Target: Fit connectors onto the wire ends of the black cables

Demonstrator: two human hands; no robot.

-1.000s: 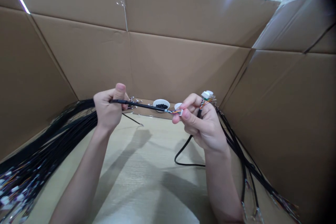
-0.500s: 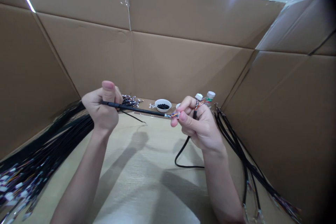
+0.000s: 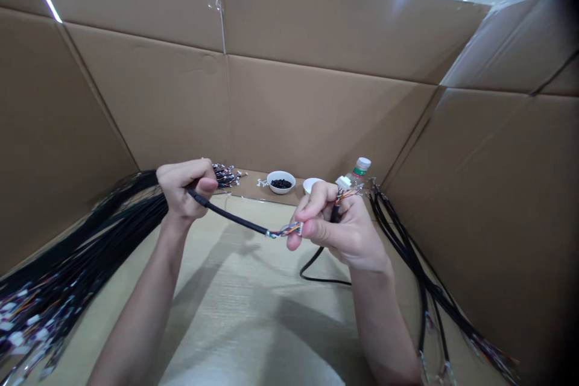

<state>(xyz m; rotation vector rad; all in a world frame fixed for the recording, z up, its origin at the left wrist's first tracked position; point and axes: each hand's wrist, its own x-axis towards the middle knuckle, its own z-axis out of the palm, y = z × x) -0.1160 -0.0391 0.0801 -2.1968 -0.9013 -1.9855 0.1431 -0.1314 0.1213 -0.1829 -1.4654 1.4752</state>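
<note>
Centrally, a white bowl (image 3: 281,175) holds small black pieces (image 3: 281,184).

Smooth matt brown cardboard walls (image 3: 330,114), glossy pale tabletop (image 3: 235,313), matt black cables (image 3: 104,235)

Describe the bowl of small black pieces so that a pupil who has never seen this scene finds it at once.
Start at the tall cardboard wall behind the table. At its foot, a round white bowl sits just left of a second white bowl. The first shows small black pieces inside; the second, partly hidden by the right hand, shows none.
</note>
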